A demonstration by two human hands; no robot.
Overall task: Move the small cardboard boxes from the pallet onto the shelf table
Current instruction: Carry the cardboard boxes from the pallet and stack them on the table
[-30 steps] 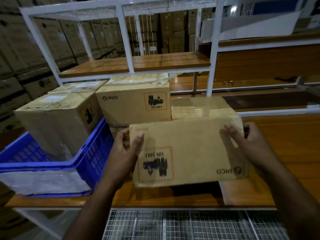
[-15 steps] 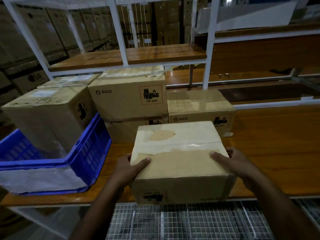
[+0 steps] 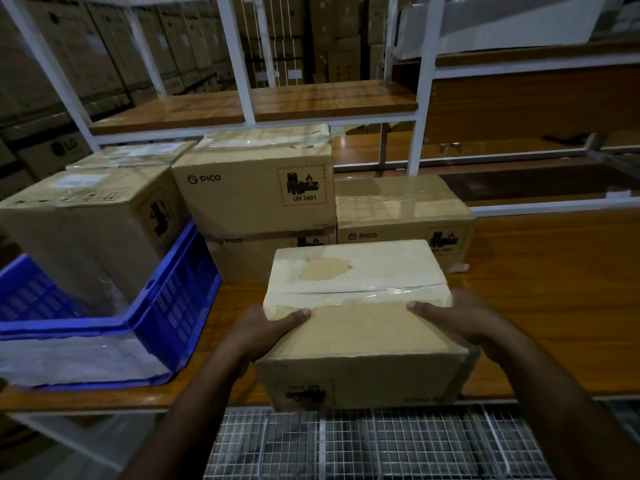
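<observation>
Head view: my left hand (image 3: 263, 332) and right hand (image 3: 460, 323) form a grip clamped on opposite sides of a small cardboard box (image 3: 360, 323), thumbs over its top. It sits at the front edge of the bench (image 3: 554, 306), its near face slightly overhanging the wire mesh (image 3: 346, 445) below. Behind it, toward the back edge, three placed boxes (image 3: 256, 188) stand stacked and side by side; a blue crate (image 3: 166, 306) at the left end holds another carton. I judge this box nearly delivered, needing a push inward. The pallet is out of sight, so what remains is unknown.
</observation>
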